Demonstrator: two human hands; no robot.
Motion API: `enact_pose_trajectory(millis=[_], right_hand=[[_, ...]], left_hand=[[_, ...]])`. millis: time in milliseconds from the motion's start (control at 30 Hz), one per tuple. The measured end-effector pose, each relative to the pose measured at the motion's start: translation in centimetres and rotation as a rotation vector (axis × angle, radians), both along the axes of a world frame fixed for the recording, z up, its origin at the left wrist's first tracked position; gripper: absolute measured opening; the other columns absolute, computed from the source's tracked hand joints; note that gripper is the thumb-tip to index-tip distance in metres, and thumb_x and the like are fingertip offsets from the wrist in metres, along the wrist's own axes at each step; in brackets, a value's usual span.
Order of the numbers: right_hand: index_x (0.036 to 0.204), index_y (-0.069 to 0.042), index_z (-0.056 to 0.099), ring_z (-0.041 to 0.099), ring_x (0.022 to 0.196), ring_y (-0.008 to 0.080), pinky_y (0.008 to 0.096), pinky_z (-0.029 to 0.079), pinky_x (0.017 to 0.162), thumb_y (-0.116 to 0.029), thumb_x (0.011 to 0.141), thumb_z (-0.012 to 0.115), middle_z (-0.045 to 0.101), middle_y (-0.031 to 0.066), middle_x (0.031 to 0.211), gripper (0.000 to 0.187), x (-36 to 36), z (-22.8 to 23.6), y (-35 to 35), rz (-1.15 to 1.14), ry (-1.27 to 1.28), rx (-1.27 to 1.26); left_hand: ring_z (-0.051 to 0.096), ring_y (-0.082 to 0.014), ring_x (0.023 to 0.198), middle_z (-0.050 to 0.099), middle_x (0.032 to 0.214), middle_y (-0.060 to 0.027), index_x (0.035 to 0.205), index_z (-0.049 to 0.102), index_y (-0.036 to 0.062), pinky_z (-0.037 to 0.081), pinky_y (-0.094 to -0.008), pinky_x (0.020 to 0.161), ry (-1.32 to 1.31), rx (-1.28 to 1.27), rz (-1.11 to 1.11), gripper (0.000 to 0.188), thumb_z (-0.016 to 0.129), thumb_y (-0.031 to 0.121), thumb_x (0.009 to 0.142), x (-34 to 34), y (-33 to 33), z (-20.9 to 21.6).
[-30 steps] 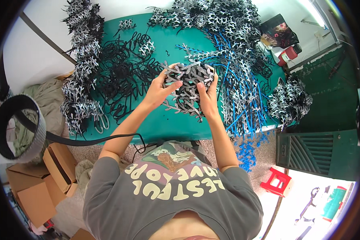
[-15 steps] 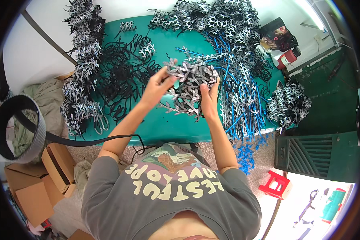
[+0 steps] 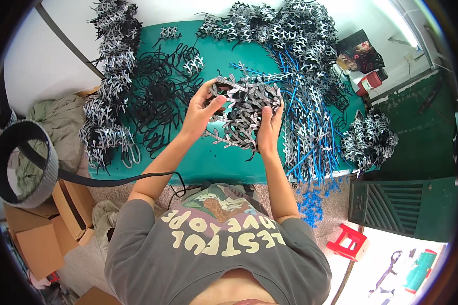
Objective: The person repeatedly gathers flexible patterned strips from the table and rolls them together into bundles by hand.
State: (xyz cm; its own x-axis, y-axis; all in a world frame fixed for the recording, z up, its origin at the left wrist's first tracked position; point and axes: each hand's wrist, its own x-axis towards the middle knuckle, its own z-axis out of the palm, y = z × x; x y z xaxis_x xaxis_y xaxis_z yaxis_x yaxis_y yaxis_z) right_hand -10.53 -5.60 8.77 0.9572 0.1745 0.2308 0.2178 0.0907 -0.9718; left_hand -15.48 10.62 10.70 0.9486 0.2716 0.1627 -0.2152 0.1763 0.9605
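Note:
Over the middle of the green table, a loose bundle of grey leaf-shaped trim [image 3: 243, 109] is held up between both hands. My left hand [image 3: 199, 113] is closed on the bundle's left end, thumb in front and fingers partly hidden behind the leaves. On the other side, my right hand [image 3: 268, 129] grips the bundle with its thumb over the front. Leafy strands hang down below toward the near edge. To the right lie long silver-and-black leaf trims [image 3: 308, 132] mixed with blue strips. A tangle of black cords [image 3: 160, 96] lies left of my hands.
Piled leaf trim [image 3: 114, 66] runs along the table's left side, another heap [image 3: 285, 23] fills the back, and a bundle [image 3: 370, 141] lies at right. A red bottle [image 3: 371, 82] stands back right. Blue scraps [image 3: 310, 206] and a red stool [image 3: 348, 242] are on the floor.
My left thumb and fingers have shifted on the bundle, and its left end has turned slightly. My right hand keeps its hold. The whole view has moved a little.

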Motion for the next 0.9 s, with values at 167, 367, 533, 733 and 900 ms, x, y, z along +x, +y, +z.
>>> enact_pose_trajectory(millis=[167,367,533,733,900], right_hand=[[0.133,-0.001,0.025,0.045,0.106,0.0204,0.0318,0.033,0.095,-0.028,0.092,0.045,0.046,0.0139,0.121,0.053,-0.3,0.2,-0.2,-0.02,-0.014,0.018],[0.134,-0.001,0.022,0.046,0.107,0.0221,0.0328,0.033,0.095,-0.026,0.091,0.046,0.048,0.0158,0.119,0.055,-0.2,-0.3,-0.7,-0.023,-0.045,-0.105],[0.134,-0.001,0.02,0.044,0.11,0.0227,0.0335,0.031,0.097,-0.025,0.091,0.046,0.046,0.0178,0.121,0.055,0.1,-1.1,-0.7,0.01,-0.001,-0.02],[0.133,-0.006,0.025,0.048,0.103,0.0209,0.0319,0.037,0.09,-0.03,0.086,0.056,0.048,0.0156,0.116,0.061,0.7,0.9,-1.2,0.169,-0.093,-0.068],[0.134,-0.007,0.023,0.047,0.104,0.0212,0.033,0.037,0.091,-0.029,0.086,0.056,0.048,0.0155,0.115,0.062,0.4,-0.3,-1.1,0.125,-0.052,0.028]], left_hand=[[0.05,-0.0032,0.077,0.054,0.089,0.0019,0.122,0.046,0.0053,0.05,-0.0273,0.076,-0.013,-0.033,0.039,0.038,0.053,0.024,0.089,-0.1,-0.6,-0.1],[0.051,-0.0038,0.08,0.057,0.101,-0.0018,0.122,0.047,0.0049,0.043,-0.0188,0.066,0.042,0.084,-0.043,0.049,0.064,0.029,0.083,-0.5,-1.1,0.7],[0.048,-0.0052,0.084,0.056,0.101,-0.0008,0.128,0.045,0.0046,0.038,-0.0174,0.07,0.046,0.098,-0.134,0.052,0.063,0.023,0.083,-0.3,-1.5,0.9],[0.048,-0.0053,0.081,0.056,0.098,-0.001,0.126,0.046,0.0026,0.04,-0.0185,0.07,0.074,0.224,-0.09,0.05,0.063,0.02,0.082,0.2,-1.0,-0.3],[0.043,-0.0011,0.067,0.055,0.089,0.0027,0.122,0.05,0.002,0.035,-0.0161,0.055,0.271,0.232,-0.27,0.05,0.068,0.017,0.077,-0.1,-0.2,1.7]])
